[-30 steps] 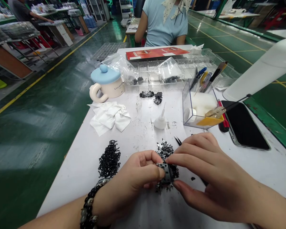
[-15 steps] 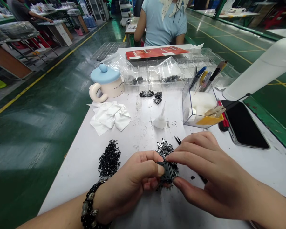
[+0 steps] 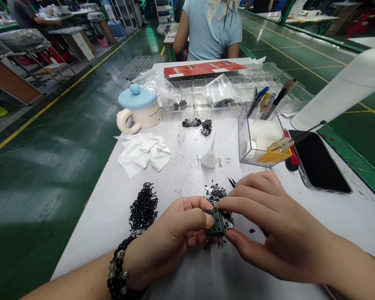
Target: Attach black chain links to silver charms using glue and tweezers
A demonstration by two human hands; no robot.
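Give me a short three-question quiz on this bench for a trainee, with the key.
1. True or false: the left hand and the right hand both touch the small black metal part.
2. Which is nearest the black phone? A) the clear plastic box B) the mug with the blue lid C) the white cloth
3. Which wrist wears the beaded bracelet?

Key: 1 true; 2 A; 3 left.

Counting one left hand (image 3: pixel 170 233) and one right hand (image 3: pixel 268 218) here, lol, plus one black part (image 3: pixel 219 222), one wiry heap (image 3: pixel 143 207), one flat heap (image 3: pixel 215 193), one lidded mug (image 3: pixel 143 112), one crumpled cloth (image 3: pixel 143 153), one squeeze bottle (image 3: pixel 209 158), one clear box (image 3: pixel 256 143), one phone (image 3: pixel 318 162).
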